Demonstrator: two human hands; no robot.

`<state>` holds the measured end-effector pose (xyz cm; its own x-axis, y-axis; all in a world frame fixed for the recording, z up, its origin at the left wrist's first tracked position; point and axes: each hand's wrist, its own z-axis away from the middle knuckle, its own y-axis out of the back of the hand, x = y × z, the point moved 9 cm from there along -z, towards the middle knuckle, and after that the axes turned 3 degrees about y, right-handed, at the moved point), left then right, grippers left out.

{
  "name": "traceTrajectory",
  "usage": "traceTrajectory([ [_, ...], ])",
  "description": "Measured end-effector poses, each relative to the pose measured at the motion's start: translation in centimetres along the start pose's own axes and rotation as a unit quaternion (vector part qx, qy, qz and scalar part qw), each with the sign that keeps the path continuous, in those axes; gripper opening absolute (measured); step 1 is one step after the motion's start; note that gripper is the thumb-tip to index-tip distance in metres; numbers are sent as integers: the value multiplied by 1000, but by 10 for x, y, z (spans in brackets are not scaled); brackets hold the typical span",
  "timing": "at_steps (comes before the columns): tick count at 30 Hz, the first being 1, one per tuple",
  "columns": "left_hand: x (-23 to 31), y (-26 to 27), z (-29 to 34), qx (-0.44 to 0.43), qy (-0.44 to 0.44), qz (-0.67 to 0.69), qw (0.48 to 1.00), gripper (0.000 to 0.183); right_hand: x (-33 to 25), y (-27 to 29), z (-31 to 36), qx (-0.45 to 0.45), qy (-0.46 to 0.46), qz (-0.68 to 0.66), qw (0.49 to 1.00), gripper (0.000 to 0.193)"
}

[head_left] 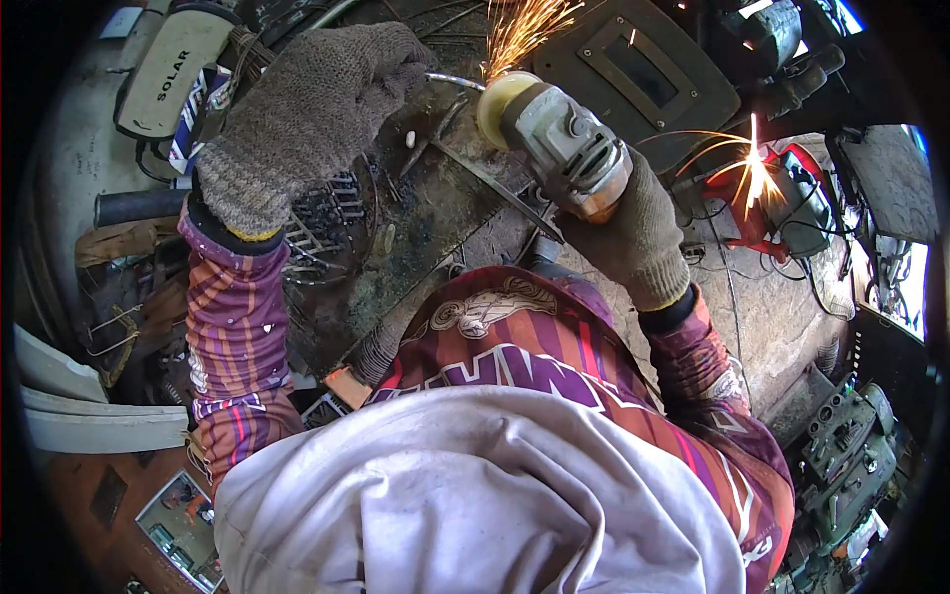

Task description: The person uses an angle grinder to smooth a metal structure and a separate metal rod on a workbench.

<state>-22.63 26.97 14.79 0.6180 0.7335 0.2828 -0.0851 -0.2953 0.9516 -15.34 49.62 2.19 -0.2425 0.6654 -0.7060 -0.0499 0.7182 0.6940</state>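
My left hand (pixel 307 114), in a grey-brown knitted glove, is closed on a thin metal rod (pixel 455 80) that sticks out to the right of its fingertips. The rod's far end meets the pale yellowish disc (pixel 500 107) of an angle grinder (pixel 564 139). Orange sparks (pixel 522 35) spray upward from the contact. My right hand (pixel 638 238), gloved alike, wraps round the rear of the grinder's body. Its fingers are partly hidden beneath the tool.
Dark, stained metal worktop (pixel 426 243) lies beneath, with small metal pieces (pixel 332 213) heaped left of centre. A welding mask (pixel 633 74) lies beyond the grinder. Another spark burst (pixel 757 173) glows by a red-and-grey machine (pixel 802 213). A long pale case (pixel 178 69) is far left.
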Motion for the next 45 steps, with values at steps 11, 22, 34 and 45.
traceTrajectory([
  [11,-3,3,-9,-10,25,-20,999,18,-2,-1,-8,2,-14,-18,1000,84],
  [22,-6,1,-8,1,-6,-12,1000,19,-4,-2,-11,11,10,-36,999,84],
  [34,-7,0,-8,-8,3,-13,1000,18,-1,2,-9,11,3,-17,1000,86],
  [45,-3,-1,-5,-17,8,7,1000,19,2,2,-6,16,-13,-24,999,83],
])
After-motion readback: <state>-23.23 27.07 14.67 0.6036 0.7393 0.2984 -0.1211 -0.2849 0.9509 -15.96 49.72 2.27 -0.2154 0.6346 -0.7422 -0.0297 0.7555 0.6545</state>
